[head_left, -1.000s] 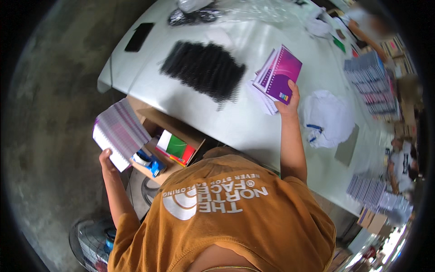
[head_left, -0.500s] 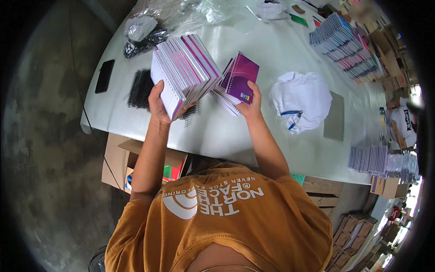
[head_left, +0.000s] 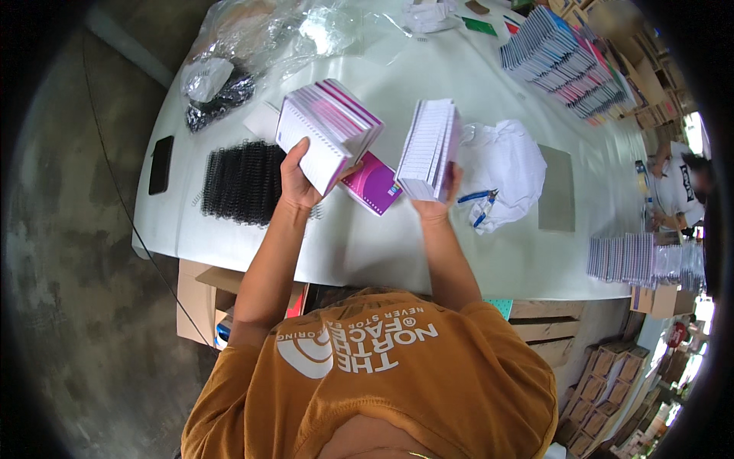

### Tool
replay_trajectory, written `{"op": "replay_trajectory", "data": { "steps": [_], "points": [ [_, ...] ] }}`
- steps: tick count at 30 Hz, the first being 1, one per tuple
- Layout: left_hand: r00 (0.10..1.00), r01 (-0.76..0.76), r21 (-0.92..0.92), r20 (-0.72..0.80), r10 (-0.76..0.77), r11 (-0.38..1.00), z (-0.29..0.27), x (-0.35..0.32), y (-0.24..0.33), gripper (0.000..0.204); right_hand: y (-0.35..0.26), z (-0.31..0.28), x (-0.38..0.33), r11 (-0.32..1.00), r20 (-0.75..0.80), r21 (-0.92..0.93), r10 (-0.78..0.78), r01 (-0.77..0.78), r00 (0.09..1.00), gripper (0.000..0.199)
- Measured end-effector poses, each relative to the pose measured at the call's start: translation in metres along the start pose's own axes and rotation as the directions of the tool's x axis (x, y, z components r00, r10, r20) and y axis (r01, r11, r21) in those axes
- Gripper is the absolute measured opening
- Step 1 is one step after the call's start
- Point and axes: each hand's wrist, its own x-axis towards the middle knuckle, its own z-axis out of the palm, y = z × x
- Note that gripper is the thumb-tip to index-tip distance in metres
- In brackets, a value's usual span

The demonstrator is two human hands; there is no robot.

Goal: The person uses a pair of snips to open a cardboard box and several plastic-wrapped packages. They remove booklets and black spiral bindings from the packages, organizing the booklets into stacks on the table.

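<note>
My left hand is closed round a thick stack of purple-and-white notebooks, tilted, with punched holes along their edges. In my right hand stands a second, thinner stack of notebooks, its lined white page side turned toward the left hand. Between the two, a purple notebook lies partly under the left stack, with a row of holes along one edge. Beside the left hand, a bunch of black spiral binding coils rests on the table.
On the pale table are a phone, clear plastic bags, white cloth with blue-handled pliers, and a grey board. Notebook stacks stand far right. Another person is at the right.
My right hand has turned its notebooks from purple cover to page side and lifted a thicker bundle. The left stack looks thinner. A purple notebook now shows on the table between the hands.
</note>
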Motion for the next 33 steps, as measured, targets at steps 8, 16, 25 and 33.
{"op": "replay_trajectory", "data": {
  "steps": [8, 16, 25, 33],
  "points": [
    [0.922, 0.377, 0.537, -0.297, -0.249, 0.755, 0.031, 0.114, -0.026, 0.058, -0.099, 0.053, 0.069, 0.859, -0.261, -0.486, 0.035, -0.163, 0.965, 0.027],
    [0.729, 0.661, 0.675, -0.471, -0.497, 0.329, 0.012, 0.158, -0.055, 0.052, -0.089, 0.022, 0.114, 0.674, -0.478, -0.580, 0.174, -0.458, 0.861, 0.023],
    [0.669, 0.719, 0.465, -0.664, -0.333, 0.517, 0.012, 0.161, -0.012, 0.124, -0.064, 0.016, 0.116, 0.486, -0.573, -0.691, 0.084, -0.535, 0.815, 0.035],
    [0.893, 0.398, 0.756, -0.188, -0.409, 0.520, 0.021, 0.142, -0.026, 0.088, -0.049, 0.011, 0.109, 0.358, -0.641, -0.694, 0.088, -0.624, 0.763, 0.043]
  ]
}}
